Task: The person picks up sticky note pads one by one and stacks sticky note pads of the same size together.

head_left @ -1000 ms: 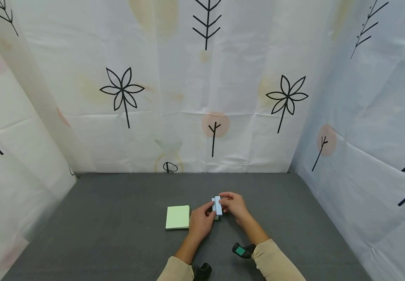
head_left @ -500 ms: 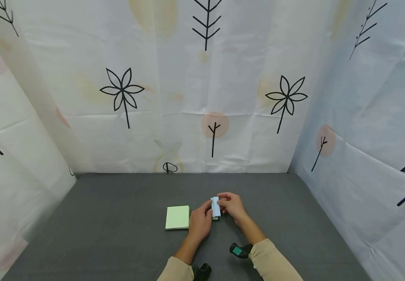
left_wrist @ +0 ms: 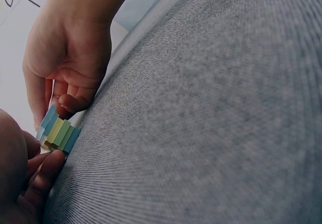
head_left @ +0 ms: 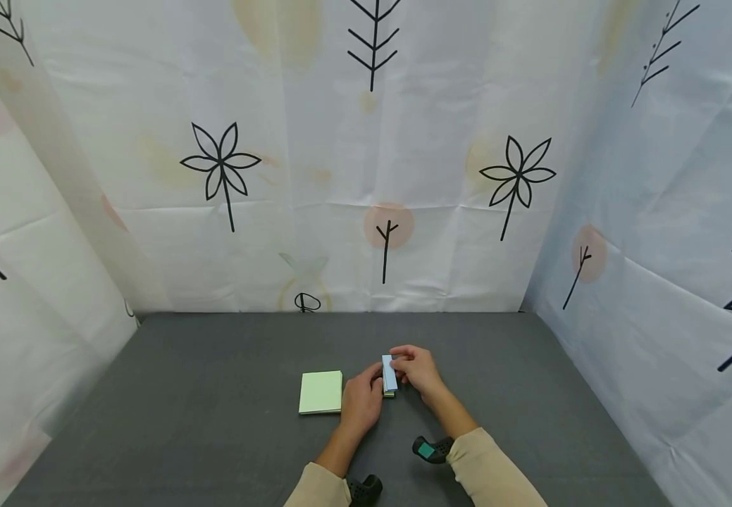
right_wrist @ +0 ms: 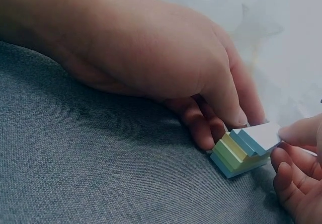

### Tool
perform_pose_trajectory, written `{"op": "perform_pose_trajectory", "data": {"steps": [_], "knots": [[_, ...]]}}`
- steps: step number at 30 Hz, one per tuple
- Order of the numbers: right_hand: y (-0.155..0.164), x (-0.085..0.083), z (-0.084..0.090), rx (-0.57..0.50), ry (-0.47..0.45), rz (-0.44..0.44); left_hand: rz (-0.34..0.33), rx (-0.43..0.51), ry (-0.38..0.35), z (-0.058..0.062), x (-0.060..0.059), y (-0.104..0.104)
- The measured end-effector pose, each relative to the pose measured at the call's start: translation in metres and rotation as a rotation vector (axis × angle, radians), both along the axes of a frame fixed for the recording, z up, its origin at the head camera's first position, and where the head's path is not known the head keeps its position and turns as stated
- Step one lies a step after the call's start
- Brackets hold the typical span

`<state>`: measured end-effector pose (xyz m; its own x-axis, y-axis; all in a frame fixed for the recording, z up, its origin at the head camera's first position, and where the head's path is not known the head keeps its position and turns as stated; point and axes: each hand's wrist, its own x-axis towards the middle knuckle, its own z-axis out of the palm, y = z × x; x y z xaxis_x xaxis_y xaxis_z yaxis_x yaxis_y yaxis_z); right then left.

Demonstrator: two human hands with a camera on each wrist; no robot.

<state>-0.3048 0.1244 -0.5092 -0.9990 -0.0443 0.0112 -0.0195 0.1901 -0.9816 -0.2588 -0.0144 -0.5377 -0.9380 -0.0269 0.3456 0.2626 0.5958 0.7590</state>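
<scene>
Pinching a blue sheet off the striped note pad on the grey table, the right hand works; the left hand grips the pad. Only the head view shows a green pad beside them.

notepad on table, left of both hands; small pad stack between hands.

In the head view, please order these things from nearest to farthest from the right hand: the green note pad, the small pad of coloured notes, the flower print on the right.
1. Small pad of coloured notes: pinched by the right hand.
2. Green note pad: on the table, left of both hands.
3. Flower print: up on the back curtain, to the right.
</scene>
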Motion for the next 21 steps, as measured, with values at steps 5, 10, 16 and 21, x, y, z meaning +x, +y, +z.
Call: {"op": "perform_pose_trajectory", "data": {"steps": [5, 10, 16, 21], "knots": [[-0.002, -0.001, -0.005, 0.012, 0.004, -0.019, -0.003, 0.011, -0.011, 0.0, 0.001, 0.0], [-0.002, 0.002, -0.005, 0.019, 0.011, -0.034, 0.0, 0.006, -0.001, -0.001, 0.0, 0.001], [-0.002, 0.011, -0.004, 0.084, 0.045, -0.019, 0.005, -0.006, 0.038, -0.003, 0.001, 0.0], [-0.002, 0.019, -0.003, 0.097, 0.056, -0.022, -0.023, 0.093, 0.009, -0.001, 0.005, -0.004]]}}
